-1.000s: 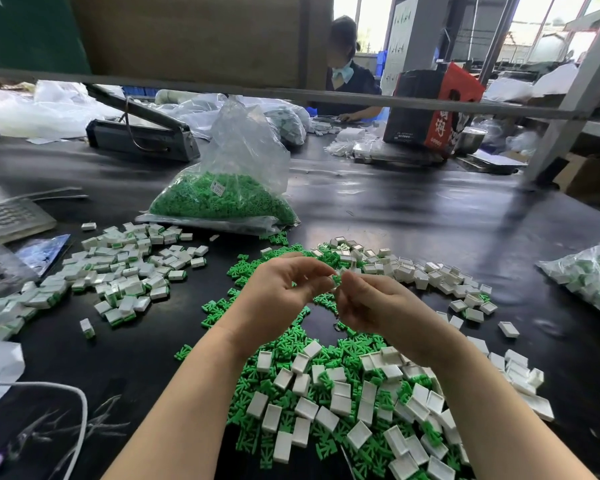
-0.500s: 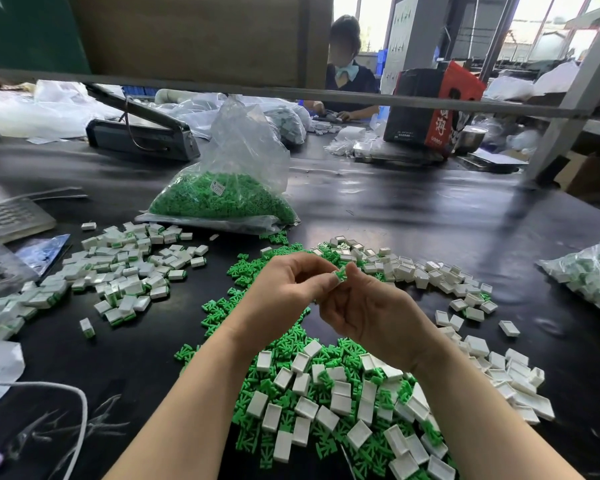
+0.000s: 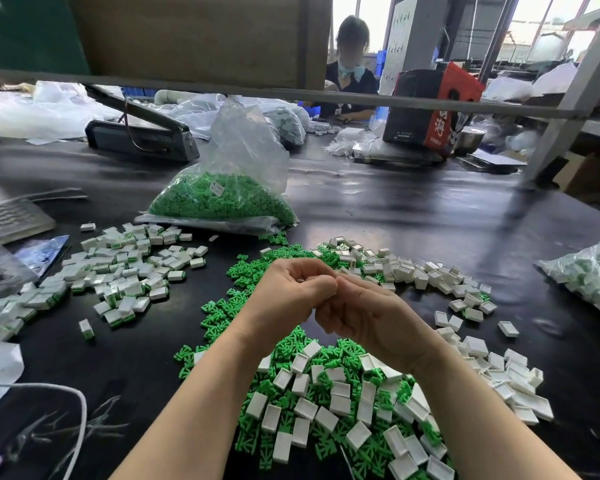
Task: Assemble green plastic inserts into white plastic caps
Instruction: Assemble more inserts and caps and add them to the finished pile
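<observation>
My left hand (image 3: 291,296) and my right hand (image 3: 368,317) meet fingertip to fingertip above the black table. Both have curled fingers and pinch a small part between them, which the fingers hide almost fully. Just below and in front of my hands lies a mixed heap of green inserts (image 3: 284,344) and white caps (image 3: 340,403). More empty white caps (image 3: 413,271) spread in a band to the right. To the left is a pile of white caps with green showing in them (image 3: 125,271).
A clear bag of green inserts (image 3: 222,199) stands behind the heaps. Another bag of parts (image 3: 589,271) lies at the right edge. A heat sealer (image 3: 139,136), a red and black box (image 3: 433,109) and a seated person (image 3: 350,77) are beyond. A white cable (image 3: 80,410) lies near left.
My two hands have drawn closer and now press together. The green bit seen between the fingertips earlier is now covered.
</observation>
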A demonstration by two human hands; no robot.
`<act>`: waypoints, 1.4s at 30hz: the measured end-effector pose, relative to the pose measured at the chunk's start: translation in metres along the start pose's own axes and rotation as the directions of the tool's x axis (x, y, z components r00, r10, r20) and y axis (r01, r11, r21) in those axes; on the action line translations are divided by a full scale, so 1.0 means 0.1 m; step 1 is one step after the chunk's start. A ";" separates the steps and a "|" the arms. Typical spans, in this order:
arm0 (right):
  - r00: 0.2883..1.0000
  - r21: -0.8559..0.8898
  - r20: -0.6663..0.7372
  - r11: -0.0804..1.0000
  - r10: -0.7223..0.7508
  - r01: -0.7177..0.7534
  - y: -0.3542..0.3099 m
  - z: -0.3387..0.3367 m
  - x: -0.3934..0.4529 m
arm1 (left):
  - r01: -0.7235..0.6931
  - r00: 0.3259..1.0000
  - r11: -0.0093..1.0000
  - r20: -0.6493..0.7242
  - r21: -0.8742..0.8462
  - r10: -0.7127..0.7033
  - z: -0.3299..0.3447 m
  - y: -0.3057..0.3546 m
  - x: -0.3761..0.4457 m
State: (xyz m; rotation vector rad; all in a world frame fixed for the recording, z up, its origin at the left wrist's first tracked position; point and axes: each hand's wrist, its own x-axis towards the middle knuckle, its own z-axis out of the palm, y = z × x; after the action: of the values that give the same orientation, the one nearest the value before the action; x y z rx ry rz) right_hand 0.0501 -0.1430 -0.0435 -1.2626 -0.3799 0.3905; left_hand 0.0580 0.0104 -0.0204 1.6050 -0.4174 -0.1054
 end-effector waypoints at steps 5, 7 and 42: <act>0.999 -0.075 -0.028 0.997 -0.036 0.034 0.01 0.01 0.00 | 0.004 1.000 1.000 0.006 -0.014 -0.003 0.04 -0.01 0.01; 0.999 -0.100 -0.038 0.995 -0.035 0.031 0.02 -0.01 0.01 | 0.004 1.000 1.000 0.013 -0.014 -0.004 0.04 -0.02 0.01; 0.972 -0.317 -0.129 0.937 -0.197 0.147 -0.03 -0.05 0.02 | -0.082 0.994 0.992 -0.070 0.094 0.089 -0.15 -0.05 0.05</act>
State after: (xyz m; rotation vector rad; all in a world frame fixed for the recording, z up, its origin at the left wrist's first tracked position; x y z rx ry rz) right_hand 0.0549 -0.1468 -0.0418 -1.5377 -0.4221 0.0793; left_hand 0.0686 0.0233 -0.0236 1.6728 -0.4382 0.0390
